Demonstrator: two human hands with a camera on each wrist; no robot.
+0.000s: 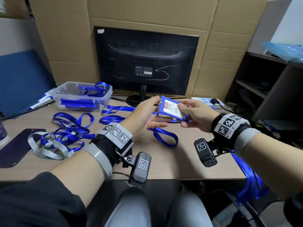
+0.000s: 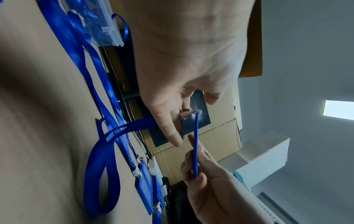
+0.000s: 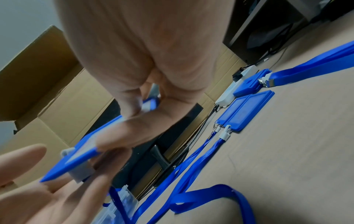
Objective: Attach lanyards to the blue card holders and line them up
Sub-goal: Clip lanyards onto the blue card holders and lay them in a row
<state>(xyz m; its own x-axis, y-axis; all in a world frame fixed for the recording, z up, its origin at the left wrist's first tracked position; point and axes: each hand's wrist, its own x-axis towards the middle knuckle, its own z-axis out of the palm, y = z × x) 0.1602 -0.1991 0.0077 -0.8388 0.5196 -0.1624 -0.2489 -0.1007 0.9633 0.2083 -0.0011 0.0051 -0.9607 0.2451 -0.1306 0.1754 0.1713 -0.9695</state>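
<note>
My right hand (image 1: 184, 114) pinches a blue card holder (image 1: 172, 109) by its right end, above the middle of the desk, thumb on the white card in it. In the right wrist view the card holder (image 3: 80, 154) runs between thumb and fingers. My left hand (image 1: 155, 112) is spread with straight fingers at the holder's left end, beside its white clip (image 2: 191, 112). A blue lanyard (image 1: 165, 136) trails from under the holder onto the desk. Two more blue holders (image 3: 247, 112) with lanyards clipped on lie side by side on the desk to the right.
A clear plastic box (image 1: 105, 95) with blue lanyards stands at the back left. Loose blue lanyards (image 1: 70, 126), a grey strap (image 1: 47, 149) and a dark phone (image 1: 13, 148) lie left. Behind are a monitor (image 1: 146, 63) and a power strip (image 1: 208, 101). Lanyards (image 1: 249, 177) hang over the desk's right edge.
</note>
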